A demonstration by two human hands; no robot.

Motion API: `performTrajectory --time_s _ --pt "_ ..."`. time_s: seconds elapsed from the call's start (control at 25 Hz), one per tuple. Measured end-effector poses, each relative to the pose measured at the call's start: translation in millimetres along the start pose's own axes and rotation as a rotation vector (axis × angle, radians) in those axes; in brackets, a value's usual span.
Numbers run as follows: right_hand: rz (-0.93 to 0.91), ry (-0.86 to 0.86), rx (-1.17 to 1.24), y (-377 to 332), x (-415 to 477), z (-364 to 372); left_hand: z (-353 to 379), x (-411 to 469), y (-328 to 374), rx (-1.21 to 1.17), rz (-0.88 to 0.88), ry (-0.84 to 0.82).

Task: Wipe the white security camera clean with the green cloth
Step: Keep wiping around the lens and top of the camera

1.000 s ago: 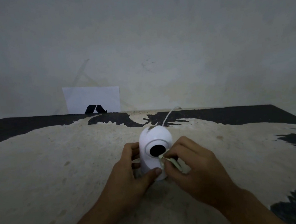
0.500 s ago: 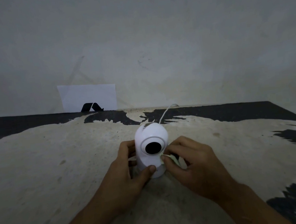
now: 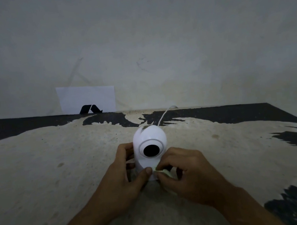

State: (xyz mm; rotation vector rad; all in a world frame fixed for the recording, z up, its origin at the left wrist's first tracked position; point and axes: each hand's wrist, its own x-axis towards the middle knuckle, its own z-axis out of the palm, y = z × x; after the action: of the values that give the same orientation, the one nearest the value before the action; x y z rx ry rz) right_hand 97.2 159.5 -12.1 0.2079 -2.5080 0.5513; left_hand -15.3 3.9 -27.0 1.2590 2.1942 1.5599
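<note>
the camera [image 3: 149, 145] stands upright on the table [image 3: 41, 178], near the middle of the view and close to the person, its round black lens [image 3: 151, 150] facing them. it is white, with a domed head and a dark smudge near the top left of the dome. a thin white cable [image 3: 163, 114] runs from behind its head toward the wall [image 3: 154, 38]. the left hand [image 3: 122, 181] wraps around the camera's left side, fingers curled behind the body and the thumb pressed against the lower front, so it is gripping the camera. the right hand [image 3: 189, 174] is at the lower right of the camera, fingers bent and pinched closed on the cloth [image 3: 164, 171], a small pale green wad that shows only between thumb and fingers. the cloth touches the base of the camera just beside the left thumb tip. the table is pale and rough, with worn black patches along its far edge and at the right. a white card [image 3: 87, 96] with a black mark leans against the wall at the far edge, well apart from the camera and to its left.
</note>
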Motion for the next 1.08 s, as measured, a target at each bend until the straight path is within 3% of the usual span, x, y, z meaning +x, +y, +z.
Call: performTrajectory --time_s 0.08,0.16,0.24,0.32,0.56,0.72,0.88,1.08 --pt "0.111 0.093 0.159 3 1 -2 0 0 -1 -0.015 0.004 -0.005" --pt "0.289 0.337 0.306 10 1 -4 1 0 -2 -0.019 0.008 0.004" --pt "0.377 0.528 0.254 11 3 -2 2 0 -3 -0.024 0.012 0.016" --pt "0.355 0.608 0.137 6 7 4 2 1 -3 -0.023 0.013 0.025" --pt "0.303 0.517 0.262 -2 8 9 2 1 -2 -0.027 0.007 0.032" --pt "0.129 0.504 0.052 -3 9 3 1 1 1 -0.017 0.004 0.026" --pt "0.267 0.495 0.2 -1 8 8 1 0 2 -0.022 0.01 0.018" --pt "0.158 0.515 0.143 -5 9 7 1 1 4 -0.014 0.008 0.011"
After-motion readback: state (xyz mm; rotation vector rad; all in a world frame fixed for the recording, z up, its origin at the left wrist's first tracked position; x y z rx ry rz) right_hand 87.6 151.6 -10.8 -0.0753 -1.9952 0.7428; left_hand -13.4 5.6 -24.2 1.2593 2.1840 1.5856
